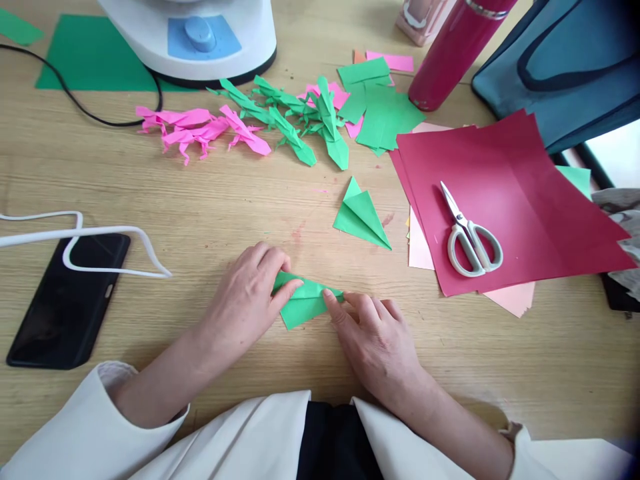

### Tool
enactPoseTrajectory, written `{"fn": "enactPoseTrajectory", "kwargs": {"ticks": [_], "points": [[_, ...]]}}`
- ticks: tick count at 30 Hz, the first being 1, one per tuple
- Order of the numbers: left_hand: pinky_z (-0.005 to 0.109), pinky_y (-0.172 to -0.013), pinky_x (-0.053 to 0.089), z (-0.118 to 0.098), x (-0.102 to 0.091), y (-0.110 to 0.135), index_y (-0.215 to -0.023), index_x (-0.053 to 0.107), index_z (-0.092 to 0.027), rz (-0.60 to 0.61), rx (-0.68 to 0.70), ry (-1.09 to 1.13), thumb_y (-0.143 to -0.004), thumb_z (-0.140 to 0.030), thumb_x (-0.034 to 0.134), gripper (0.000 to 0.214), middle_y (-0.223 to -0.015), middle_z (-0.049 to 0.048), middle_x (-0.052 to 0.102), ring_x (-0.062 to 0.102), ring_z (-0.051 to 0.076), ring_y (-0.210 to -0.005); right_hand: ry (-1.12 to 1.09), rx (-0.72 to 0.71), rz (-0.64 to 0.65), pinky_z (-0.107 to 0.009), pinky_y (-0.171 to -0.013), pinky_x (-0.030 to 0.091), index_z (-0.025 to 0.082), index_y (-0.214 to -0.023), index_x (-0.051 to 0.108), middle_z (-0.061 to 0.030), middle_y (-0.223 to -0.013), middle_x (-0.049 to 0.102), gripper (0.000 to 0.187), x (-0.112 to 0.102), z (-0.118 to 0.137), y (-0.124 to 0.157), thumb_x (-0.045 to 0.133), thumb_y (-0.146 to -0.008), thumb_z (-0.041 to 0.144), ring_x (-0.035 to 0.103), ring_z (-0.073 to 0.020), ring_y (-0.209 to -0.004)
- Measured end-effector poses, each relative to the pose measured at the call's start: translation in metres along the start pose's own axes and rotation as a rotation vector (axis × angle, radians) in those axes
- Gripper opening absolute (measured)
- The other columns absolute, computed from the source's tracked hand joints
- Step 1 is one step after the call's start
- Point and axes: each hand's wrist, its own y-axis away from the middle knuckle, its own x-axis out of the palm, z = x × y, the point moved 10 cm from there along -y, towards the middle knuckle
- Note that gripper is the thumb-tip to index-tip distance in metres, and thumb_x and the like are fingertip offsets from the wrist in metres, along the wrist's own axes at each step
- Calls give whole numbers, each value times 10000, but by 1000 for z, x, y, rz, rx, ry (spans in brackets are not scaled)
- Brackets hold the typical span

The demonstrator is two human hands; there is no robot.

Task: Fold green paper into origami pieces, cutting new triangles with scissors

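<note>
A partly folded piece of green paper (305,308) lies on the table in front of me, with a crease running along its length. My left hand (255,287) grips its left end, thumb on top and fingers curled at the far edge. At the right end my right hand (375,333) pinches the narrow tip between thumb and index finger. Just beyond, apart from both hands, rests another folded green paper piece (363,217) with a pointed end.
Pink folded figures (187,127) and green folded figures (290,113) lie farther back. Scissors (470,233) rest on red paper sheets (530,200) at right. A black phone (65,307) and white cable (115,230) are left. A red bottle (453,53) and white appliance (200,37) stand behind.
</note>
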Motion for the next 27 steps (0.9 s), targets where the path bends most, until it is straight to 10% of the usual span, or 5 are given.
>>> {"fn": "enactPoseTrajectory", "kwargs": {"ticks": [9, 27], "points": [[450, -1122, 352, -74, 7, 46, -1272, 602, -169, -104, 398, -321, -951, -143, 537, 329, -1390, 58, 607, 514, 257, -1313, 0, 5, 16, -351, -727, 378, 181, -1360, 528, -106, -1092, 619, 410, -1, -1, -3, 485, -954, 143, 568, -183, -855], [385, -1164, 348, -66, 43, 59, -1432, 476, -60, 122, 295, -338, -1007, -367, 415, 527, -1550, 133, 394, 383, 265, -1438, -44, -13, -6, -361, -733, 404, 152, -1363, 538, -121, -1106, 610, 405, -6, 0, -2, 448, -968, 140, 571, -191, -845]]}}
